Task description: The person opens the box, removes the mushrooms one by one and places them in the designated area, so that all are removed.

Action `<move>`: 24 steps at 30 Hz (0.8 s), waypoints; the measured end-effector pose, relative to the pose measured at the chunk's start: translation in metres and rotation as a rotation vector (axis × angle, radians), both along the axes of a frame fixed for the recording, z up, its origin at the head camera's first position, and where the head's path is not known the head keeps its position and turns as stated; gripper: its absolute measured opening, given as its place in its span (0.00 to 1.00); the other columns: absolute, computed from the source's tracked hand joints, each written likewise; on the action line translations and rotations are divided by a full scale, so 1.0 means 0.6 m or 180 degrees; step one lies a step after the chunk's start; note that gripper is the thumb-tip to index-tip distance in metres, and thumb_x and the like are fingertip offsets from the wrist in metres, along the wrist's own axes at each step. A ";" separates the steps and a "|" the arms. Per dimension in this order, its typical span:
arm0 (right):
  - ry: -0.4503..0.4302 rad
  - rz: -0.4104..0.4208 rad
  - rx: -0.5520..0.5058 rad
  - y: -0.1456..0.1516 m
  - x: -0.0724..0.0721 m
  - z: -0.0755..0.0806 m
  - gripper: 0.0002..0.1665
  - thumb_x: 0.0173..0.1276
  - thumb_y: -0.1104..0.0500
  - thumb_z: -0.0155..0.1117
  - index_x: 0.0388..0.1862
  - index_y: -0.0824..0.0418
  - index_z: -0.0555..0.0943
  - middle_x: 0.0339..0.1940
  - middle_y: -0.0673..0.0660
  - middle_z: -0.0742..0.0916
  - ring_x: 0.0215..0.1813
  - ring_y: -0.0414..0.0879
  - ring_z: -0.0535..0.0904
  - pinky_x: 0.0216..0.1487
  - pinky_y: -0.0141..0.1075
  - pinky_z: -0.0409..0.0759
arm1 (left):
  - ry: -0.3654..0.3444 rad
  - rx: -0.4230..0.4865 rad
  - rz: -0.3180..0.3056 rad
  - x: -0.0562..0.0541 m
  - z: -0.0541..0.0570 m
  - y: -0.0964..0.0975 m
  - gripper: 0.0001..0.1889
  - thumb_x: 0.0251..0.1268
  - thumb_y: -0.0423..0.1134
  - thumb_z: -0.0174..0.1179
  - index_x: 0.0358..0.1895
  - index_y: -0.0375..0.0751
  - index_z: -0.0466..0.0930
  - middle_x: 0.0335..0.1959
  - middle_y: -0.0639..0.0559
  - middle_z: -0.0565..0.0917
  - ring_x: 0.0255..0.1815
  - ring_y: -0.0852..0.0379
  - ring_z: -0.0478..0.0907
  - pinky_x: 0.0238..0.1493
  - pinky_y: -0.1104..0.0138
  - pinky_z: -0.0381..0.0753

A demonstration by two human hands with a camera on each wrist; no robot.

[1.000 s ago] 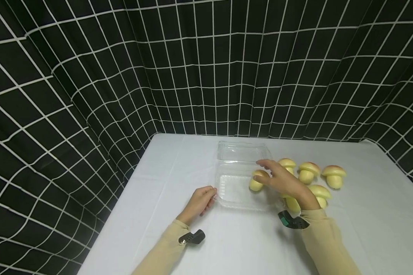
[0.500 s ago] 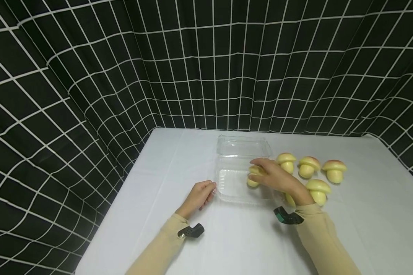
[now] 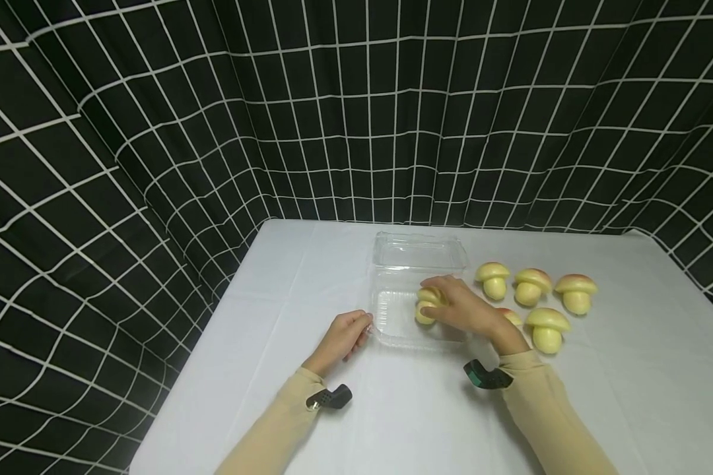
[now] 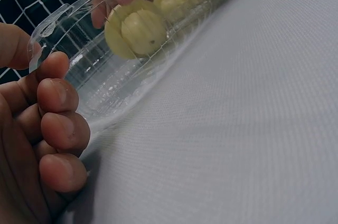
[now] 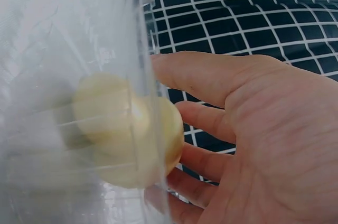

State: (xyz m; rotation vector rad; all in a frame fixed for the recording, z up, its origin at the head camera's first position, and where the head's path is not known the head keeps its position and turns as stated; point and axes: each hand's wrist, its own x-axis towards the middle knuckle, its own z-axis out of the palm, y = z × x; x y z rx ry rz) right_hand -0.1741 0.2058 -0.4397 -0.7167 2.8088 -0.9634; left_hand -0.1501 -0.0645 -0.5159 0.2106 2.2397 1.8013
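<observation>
An opened clear plastic clamshell box (image 3: 395, 323) sits in the middle of the table, its lid (image 3: 418, 253) folded back toward the curtain. My left hand (image 3: 346, 335) pinches the box's left edge between thumb and index finger, the other fingers curled, as the left wrist view shows. Inside the box is a pale yellow toy mushroom (image 3: 424, 313) with a rounded cap and stubby stem. My right hand (image 3: 460, 305) reaches over the box's right side and grips this mushroom by the cap. Through the clear wall, the mushroom (image 5: 119, 129) looks blurred in the right wrist view.
To the right of the box lie several similar mushrooms, among them a back one (image 3: 493, 280), a far-right one (image 3: 576, 293) and a front one (image 3: 548, 330). My right forearm partly hides another mushroom (image 3: 509, 316). A white cloth (image 3: 392, 409) covers the table; a black gridded curtain (image 3: 356, 119) surrounds it.
My right hand has moved left with the mushroom, farther into the box. My left hand keeps its pinch on the box edge. The head view has tilted slightly down.
</observation>
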 end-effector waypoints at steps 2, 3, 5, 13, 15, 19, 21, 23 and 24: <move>-0.0025 -0.0032 -0.0002 0.000 -0.001 -0.003 0.31 0.71 0.52 0.67 0.67 0.67 0.74 0.65 0.69 0.79 0.68 0.66 0.71 0.69 0.62 0.70 | 0.0005 -0.0014 -0.0008 -0.001 0.000 0.000 0.20 0.78 0.45 0.47 0.23 0.44 0.70 0.14 0.55 0.69 0.10 0.62 0.60 0.08 0.74 0.60; -0.0038 -0.0045 -0.0002 0.000 -0.001 -0.005 0.31 0.71 0.52 0.67 0.67 0.67 0.74 0.65 0.69 0.79 0.67 0.65 0.71 0.69 0.61 0.71 | 0.0005 -0.0016 -0.0012 -0.001 0.000 0.000 0.20 0.78 0.45 0.47 0.23 0.44 0.70 0.14 0.55 0.69 0.10 0.62 0.60 0.08 0.74 0.61; -0.0057 -0.0063 -0.0008 0.000 -0.001 -0.006 0.30 0.71 0.54 0.66 0.67 0.66 0.74 0.65 0.69 0.79 0.67 0.65 0.71 0.68 0.61 0.72 | 0.0004 -0.0016 -0.0021 -0.001 0.001 0.000 0.20 0.78 0.45 0.47 0.23 0.45 0.70 0.14 0.55 0.69 0.10 0.63 0.60 0.08 0.74 0.61; 0.0037 0.0044 0.0012 -0.002 -0.003 -0.008 0.28 0.68 0.68 0.60 0.67 0.69 0.73 0.65 0.71 0.78 0.68 0.68 0.71 0.69 0.63 0.71 | -0.0027 -0.0006 -0.0008 -0.001 0.005 0.000 0.20 0.78 0.45 0.47 0.23 0.44 0.71 0.15 0.54 0.70 0.10 0.62 0.60 0.08 0.74 0.61; 0.0057 0.0047 0.0016 -0.003 -0.003 -0.008 0.28 0.66 0.69 0.59 0.67 0.69 0.74 0.64 0.71 0.78 0.67 0.68 0.71 0.69 0.63 0.71 | -0.0020 -0.0011 -0.0002 -0.001 0.004 0.000 0.20 0.78 0.45 0.47 0.23 0.43 0.71 0.15 0.54 0.70 0.10 0.62 0.60 0.08 0.74 0.61; 0.0004 -0.0049 -0.0004 -0.003 -0.004 -0.008 0.27 0.69 0.65 0.59 0.67 0.67 0.73 0.65 0.71 0.77 0.67 0.66 0.69 0.68 0.62 0.71 | -0.0015 -0.0002 0.0004 -0.001 0.002 0.001 0.20 0.78 0.44 0.47 0.23 0.43 0.70 0.15 0.54 0.70 0.10 0.62 0.60 0.08 0.74 0.60; -0.0056 -0.0149 -0.0032 -0.004 -0.004 -0.008 0.27 0.71 0.62 0.60 0.67 0.67 0.72 0.66 0.70 0.75 0.66 0.65 0.69 0.68 0.61 0.71 | -0.0027 0.0010 0.0004 -0.001 0.001 0.001 0.20 0.78 0.44 0.47 0.23 0.43 0.70 0.15 0.53 0.70 0.10 0.62 0.59 0.07 0.74 0.60; -0.0098 -0.0220 -0.0059 -0.004 -0.004 -0.008 0.28 0.72 0.58 0.61 0.68 0.67 0.72 0.65 0.70 0.75 0.65 0.63 0.69 0.66 0.61 0.72 | -0.0041 0.0023 0.0006 0.000 0.001 0.002 0.19 0.78 0.43 0.47 0.23 0.43 0.70 0.15 0.53 0.70 0.10 0.62 0.59 0.07 0.74 0.60; -0.0115 -0.0243 -0.0070 -0.004 -0.004 -0.009 0.28 0.72 0.57 0.61 0.68 0.66 0.71 0.65 0.70 0.75 0.64 0.62 0.70 0.66 0.60 0.73 | -0.0047 0.0030 0.0005 0.001 0.002 0.002 0.19 0.78 0.43 0.47 0.23 0.43 0.70 0.15 0.53 0.70 0.10 0.62 0.59 0.07 0.74 0.60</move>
